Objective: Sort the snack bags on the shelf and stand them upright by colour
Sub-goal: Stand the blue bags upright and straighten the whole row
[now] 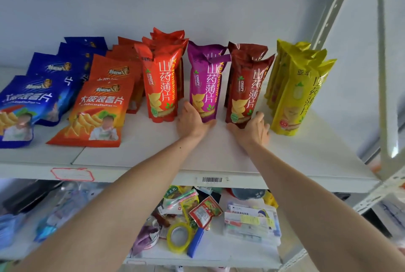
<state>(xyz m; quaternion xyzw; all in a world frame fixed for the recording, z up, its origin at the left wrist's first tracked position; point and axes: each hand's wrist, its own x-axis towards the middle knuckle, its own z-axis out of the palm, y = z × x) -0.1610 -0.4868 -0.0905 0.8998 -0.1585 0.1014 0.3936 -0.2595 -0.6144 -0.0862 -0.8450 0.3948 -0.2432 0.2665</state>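
Snack bags stand in rows by colour on the white shelf (219, 151): blue bags (28, 100) at far left, orange bags (98, 105), then tall red bags (162, 83), purple bags (206, 83), dark red bags (245, 87) and yellow bags (295, 91) at right. My left hand (192, 121) cups the base of the front purple bag, thumb on its left side. My right hand (252, 129) cups the base of the front dark red bag, fingers along its right side. All bags stand upright or lean slightly back.
The shelf's metal upright (385, 96) rises at the right. A barcode label (212, 179) sits on the shelf's front lip. The lower shelf holds loose clutter: a roll of yellow tape (178, 237), small packets (206, 211) and a clear box (249, 223).
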